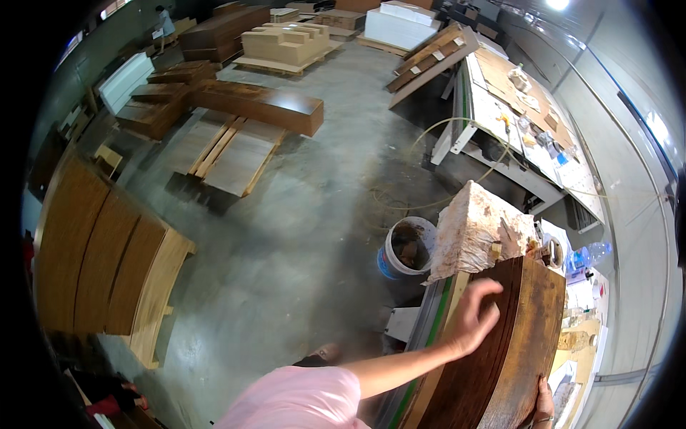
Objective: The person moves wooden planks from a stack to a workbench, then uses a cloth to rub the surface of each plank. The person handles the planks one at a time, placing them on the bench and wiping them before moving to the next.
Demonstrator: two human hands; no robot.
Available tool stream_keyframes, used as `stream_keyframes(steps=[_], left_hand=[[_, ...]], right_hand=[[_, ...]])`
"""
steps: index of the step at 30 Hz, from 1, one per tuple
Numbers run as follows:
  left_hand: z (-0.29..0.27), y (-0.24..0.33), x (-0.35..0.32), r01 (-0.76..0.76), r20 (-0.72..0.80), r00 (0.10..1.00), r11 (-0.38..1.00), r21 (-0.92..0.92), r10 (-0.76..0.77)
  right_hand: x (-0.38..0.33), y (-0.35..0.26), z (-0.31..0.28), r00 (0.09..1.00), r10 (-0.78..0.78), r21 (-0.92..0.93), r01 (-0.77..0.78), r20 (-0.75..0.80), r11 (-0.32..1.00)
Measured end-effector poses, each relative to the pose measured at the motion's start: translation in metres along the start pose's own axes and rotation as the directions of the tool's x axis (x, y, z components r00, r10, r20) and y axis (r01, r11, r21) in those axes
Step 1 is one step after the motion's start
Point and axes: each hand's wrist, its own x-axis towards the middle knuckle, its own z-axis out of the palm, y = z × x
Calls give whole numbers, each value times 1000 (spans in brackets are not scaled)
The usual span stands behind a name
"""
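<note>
Over by the dark wood stack [530, 314], left hand [474, 316] is half-curled, seemingly empty; right hand [544, 405] touches its side, can't tell if gripping

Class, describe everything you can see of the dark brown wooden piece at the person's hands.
The wooden piece is long, apparently stained wood, and lies lengthwise along a green-edged bench at lower right, its near end out of view. Its right-hand face is mottled, partly lighter brown; the left part is darker, with lengthwise lines, perhaps edges of stacked boards. The right hand touches its right edge; the left hand is over the darker part, contact unclear.
</note>
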Motion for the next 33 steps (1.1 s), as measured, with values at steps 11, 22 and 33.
stream_keyframes(steps=[11, 22, 33], left_hand=[[42, -67, 25, 200, -198, 965, 972, 121, -174], [57, -103, 11, 262, -98, 965, 921, 290, -244], [-68, -82, -51, 168, 98, 960, 822, 544, -262]], right_hand=[[14, 6, -6, 999, -45, -2, 45, 10, 999], [18, 7, -11, 998, -59, -5, 59, 7, 998], [27, 13, -18, 983, -166, -152, 175, 73, 973]])
